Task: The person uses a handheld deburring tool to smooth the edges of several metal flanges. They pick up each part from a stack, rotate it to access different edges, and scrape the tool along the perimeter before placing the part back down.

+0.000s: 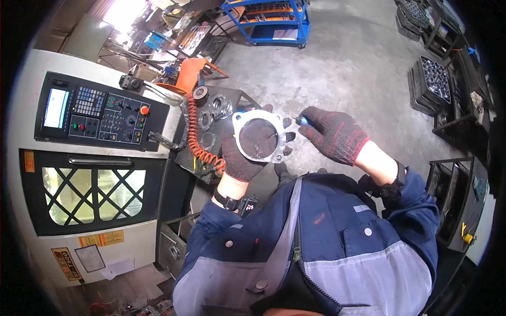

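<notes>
My left hand (240, 158), in a dark knitted glove with red flecks, holds up a round metal flange ring (261, 117) with bolt lugs around its rim. The glove's palm shows through the ring's bore. My right hand (334, 134), gloved the same way, is closed on a small blue-handled tool (301, 120) whose tip points at the ring's right edge. Whether the tip touches the ring I cannot tell. Both forearms wear blue work sleeves.
A machine with a control panel (100, 113) and a mesh-window door (87, 192) stands at left. A dark table (232, 97) beyond the hands carries similar metal rings and an orange coiled hose (197, 139). Crates of parts (435, 79) line the right, and a blue cart (276, 21) stands far back.
</notes>
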`<state>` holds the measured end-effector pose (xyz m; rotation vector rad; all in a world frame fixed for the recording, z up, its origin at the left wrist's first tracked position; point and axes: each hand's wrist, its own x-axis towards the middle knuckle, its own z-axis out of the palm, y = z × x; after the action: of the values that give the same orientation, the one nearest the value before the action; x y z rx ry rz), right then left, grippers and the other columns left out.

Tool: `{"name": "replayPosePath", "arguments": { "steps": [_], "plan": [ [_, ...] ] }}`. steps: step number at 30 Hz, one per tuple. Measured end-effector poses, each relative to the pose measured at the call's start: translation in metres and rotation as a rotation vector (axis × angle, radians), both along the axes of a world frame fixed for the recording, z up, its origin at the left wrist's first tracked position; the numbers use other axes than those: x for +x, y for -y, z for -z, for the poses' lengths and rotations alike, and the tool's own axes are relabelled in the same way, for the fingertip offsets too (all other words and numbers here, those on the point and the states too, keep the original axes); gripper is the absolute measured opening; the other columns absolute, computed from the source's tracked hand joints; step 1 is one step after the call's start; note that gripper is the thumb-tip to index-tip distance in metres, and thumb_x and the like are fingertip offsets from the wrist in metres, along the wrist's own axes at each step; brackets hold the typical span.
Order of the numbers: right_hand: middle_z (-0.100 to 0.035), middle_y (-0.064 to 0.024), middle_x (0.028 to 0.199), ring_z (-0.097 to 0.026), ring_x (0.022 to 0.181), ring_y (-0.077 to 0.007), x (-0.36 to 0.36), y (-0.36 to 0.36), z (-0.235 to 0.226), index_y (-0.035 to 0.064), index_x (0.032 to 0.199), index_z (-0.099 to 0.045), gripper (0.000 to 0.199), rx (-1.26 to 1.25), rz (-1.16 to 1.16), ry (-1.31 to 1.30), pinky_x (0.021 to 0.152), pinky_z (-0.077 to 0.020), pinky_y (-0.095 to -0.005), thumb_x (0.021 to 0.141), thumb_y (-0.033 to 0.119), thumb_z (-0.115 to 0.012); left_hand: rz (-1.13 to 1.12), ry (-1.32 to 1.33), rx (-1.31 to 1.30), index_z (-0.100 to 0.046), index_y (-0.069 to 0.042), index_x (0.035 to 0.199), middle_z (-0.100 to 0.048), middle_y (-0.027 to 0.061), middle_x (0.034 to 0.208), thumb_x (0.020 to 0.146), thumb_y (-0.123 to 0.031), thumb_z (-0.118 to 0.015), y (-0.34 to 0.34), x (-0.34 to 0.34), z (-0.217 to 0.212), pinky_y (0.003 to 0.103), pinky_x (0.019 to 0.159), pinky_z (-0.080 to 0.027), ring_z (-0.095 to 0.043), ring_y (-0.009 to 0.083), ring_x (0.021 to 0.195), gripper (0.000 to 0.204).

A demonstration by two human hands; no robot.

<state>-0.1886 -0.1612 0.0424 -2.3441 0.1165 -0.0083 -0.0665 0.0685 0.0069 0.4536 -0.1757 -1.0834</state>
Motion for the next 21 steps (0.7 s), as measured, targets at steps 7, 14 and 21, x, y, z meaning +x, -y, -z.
{"name": "replayPosePath", "arguments": {
  "steps": [7,14,21],
  "plan": [
    [-0.072,-0.0178,0.092,-0.07,0.087,-0.0411,0.006,-0.007,0.009,0.0103,0.113,-0.066,0.032,-0.145,-0.031,-0.034,0.075,-0.0545,-0.05,0.102,0.04,-0.058,-0.011,0.042,0.09,-0.029,-0.005,0.16,-0.04,0.0204,0.158,0.091,-0.068,-0.061,0.0,-0.009,0.0,0.076,0.109,-0.037,-0.038,0.0515,0.143,0.099],
    [-0.072,-0.0179,0.09,-0.071,0.084,-0.0407,0.009,-0.01,0.016,0.0084,0.105,-0.065,0.034,-0.233,-0.051,-0.031,0.073,-0.0556,-0.0511,0.102,0.041,-0.056,-0.024,0.277,0.198,-0.027,-0.003,0.161,-0.044,0.0194,0.154,0.085,-0.081,-0.06,0.005,-0.02,-0.006,0.062,0.109,-0.047,-0.047,0.0439,0.139,0.114],
    [-0.07,-0.0187,0.086,-0.071,0.081,-0.0408,0.009,-0.015,0.025,0.0074,0.101,-0.063,0.027,-0.309,-0.039,0.034,0.068,-0.0552,-0.0501,0.1,0.034,-0.059,-0.022,0.797,0.413,-0.03,-0.002,0.161,-0.054,0.0148,0.144,0.084,-0.081,-0.061,0.001,-0.021,-0.003,0.04,0.099,-0.054,-0.059,0.0273,0.123,0.114]
  ]
}}
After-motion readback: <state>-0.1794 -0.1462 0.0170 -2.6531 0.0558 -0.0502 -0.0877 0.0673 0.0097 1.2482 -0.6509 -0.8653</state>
